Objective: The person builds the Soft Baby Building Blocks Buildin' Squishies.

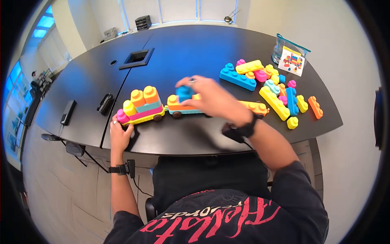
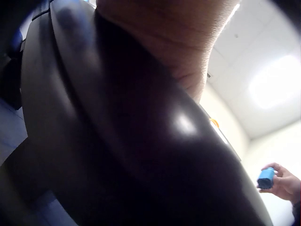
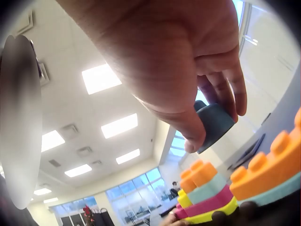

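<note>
My right hand (image 1: 214, 99) pinches a small blue toy block (image 1: 185, 93) between thumb and fingers. In the right wrist view, the blue block (image 3: 216, 125) hangs above a wheeled car with an orange brick (image 3: 263, 172) on a teal layer. At the left end of the block train, my left hand (image 1: 120, 136) holds the front of the first car, by its pink block (image 1: 121, 115). That car stacks orange blocks (image 1: 150, 94) over teal, pink and yellow layers. More orange bricks (image 1: 256, 107) of the train show past my right wrist, which hides part of it.
Loose coloured blocks lie on the right of the dark table (image 1: 183, 53), among them a long blue brick (image 1: 237, 78) and a long yellow brick (image 1: 274, 103). Behind them stand a clear bag (image 1: 278, 51) and a picture card (image 1: 291, 62). A black case (image 1: 105, 104) lies left.
</note>
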`<state>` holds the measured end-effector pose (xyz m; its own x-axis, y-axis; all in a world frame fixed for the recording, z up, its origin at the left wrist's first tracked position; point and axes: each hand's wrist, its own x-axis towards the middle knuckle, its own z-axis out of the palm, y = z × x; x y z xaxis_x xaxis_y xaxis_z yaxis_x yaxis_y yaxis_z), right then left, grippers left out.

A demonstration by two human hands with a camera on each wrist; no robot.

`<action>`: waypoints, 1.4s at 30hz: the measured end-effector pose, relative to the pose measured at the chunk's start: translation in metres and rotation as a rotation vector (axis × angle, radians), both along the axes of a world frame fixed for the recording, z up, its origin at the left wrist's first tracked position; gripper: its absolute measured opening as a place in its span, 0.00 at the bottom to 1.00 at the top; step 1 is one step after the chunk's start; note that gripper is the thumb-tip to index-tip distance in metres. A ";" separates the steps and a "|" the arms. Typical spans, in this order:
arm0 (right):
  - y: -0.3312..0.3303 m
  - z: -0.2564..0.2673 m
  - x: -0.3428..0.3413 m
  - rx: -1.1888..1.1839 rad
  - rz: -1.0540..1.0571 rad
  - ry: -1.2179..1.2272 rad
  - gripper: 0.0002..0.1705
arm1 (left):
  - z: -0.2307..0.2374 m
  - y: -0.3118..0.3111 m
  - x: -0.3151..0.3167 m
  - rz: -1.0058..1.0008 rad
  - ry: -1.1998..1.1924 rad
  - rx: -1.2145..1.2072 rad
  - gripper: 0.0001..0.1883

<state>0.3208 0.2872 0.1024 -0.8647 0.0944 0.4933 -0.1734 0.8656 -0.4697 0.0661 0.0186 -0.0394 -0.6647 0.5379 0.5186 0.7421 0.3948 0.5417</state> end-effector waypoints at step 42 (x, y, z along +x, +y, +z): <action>-0.014 -0.066 -0.058 0.187 -0.282 -0.281 0.34 | -0.006 -0.004 -0.012 -0.098 -0.015 -0.185 0.27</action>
